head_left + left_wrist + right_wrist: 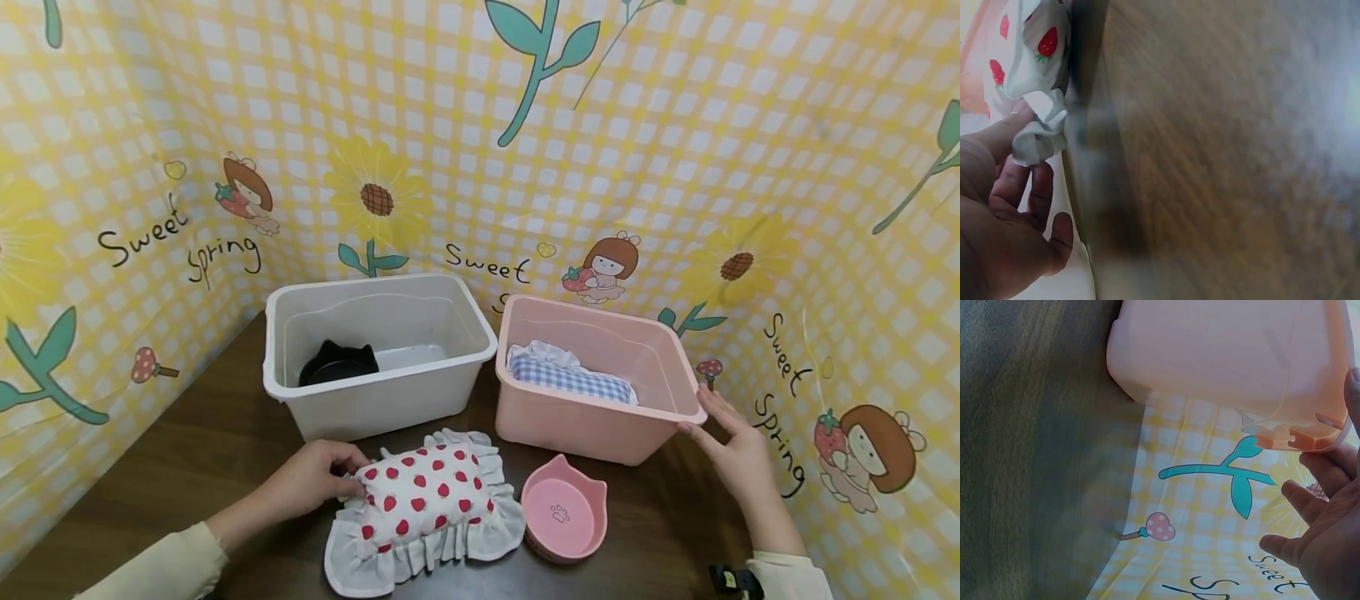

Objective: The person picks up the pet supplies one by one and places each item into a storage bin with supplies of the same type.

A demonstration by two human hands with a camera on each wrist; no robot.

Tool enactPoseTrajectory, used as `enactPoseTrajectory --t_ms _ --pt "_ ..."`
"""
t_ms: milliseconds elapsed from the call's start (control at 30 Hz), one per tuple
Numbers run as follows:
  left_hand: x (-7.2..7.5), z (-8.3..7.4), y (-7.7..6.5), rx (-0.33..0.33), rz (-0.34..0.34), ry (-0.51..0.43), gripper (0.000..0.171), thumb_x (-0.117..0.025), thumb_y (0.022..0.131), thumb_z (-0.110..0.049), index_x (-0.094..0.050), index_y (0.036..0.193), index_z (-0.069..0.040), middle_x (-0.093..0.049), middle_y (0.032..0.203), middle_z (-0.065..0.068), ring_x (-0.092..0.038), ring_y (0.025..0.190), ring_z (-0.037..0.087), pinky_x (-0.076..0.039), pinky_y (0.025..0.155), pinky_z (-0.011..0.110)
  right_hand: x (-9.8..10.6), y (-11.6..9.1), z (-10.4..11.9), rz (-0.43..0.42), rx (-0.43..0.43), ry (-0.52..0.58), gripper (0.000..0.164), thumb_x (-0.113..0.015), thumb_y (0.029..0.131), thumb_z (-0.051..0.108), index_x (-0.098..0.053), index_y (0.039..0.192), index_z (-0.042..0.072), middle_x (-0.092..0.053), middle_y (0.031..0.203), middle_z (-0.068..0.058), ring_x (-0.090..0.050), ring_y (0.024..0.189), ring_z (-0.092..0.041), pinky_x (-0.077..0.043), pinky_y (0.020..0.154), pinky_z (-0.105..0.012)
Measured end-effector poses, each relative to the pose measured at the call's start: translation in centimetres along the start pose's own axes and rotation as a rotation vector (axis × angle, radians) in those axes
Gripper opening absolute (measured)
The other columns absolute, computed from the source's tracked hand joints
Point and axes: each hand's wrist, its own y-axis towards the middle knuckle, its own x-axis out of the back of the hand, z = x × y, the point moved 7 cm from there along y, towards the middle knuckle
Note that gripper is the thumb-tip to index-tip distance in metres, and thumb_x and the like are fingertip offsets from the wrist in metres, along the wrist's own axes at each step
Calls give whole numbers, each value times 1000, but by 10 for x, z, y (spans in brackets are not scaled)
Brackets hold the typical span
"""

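"Strawberry-print pillow [427,493]: where?"

"On the table [187,454], near the pink bin [577,429]. Left hand [321,477] pinches its frill [1040,142]; right hand [733,457], fingers spread, touches that bin."

"Step?"

"Grasping, seemingly; next likely calls for lifting."

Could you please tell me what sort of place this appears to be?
It is probably a staged indoor work corner: a yellow-checked backdrop rises behind and beside a dark wood-look table, where a white bin and a pink bin stand side by side.
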Motion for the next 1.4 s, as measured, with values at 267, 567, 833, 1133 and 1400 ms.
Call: enactPoseTrajectory --t_ms 267,567,833,1133,1400 --pt "7 -11 -7 -46 -48 -56 11 -86 81 -21 -78 89 -21 -73 81 -7 -61 78 7 -52 68 24 0 1 1 5 -14 7 62 -78 92 29 -55 148 15 -49 154 -8 -40 148 -17 -31 120 -35" --pt "17 -27 -19 -112 -139 -38 12 -89 78 -23 -79 84 -25 -71 87 -8 -58 84 7 -51 73 26 0 0 1 4 -28 7 62 -79 92 28 -56 147 14 -50 153 -9 -41 147 -28 -31 119 -46" --pt "32 -55 -31 -274 -232 25 20 -92 74 -21 -77 79 -33 -67 96 -8 -61 91 4 -51 75 21 1 1 2 6 -32 9 62 -79 91 29 -56 147 15 -50 153 -9 -40 147 -29 -31 117 -53" --pt "45 -89 -33 -353 -208 135 24 -92 74 -23 -76 82 -38 -65 102 -10 -58 97 4 -53 78 22 1 2 1 7 -40 21 62 -79 91 29 -56 147 14 -50 152 -12 -40 146 -37 -28 118 -59" --pt "60 -122 -28 -415 -189 233 31 -92 76 -19 -73 81 -42 -65 103 -16 -57 100 5 -51 84 25 1 3 2 -5 -4 31 63 -80 90 28 -57 146 11 -50 151 -16 -39 145 -40 -17 121 -65"
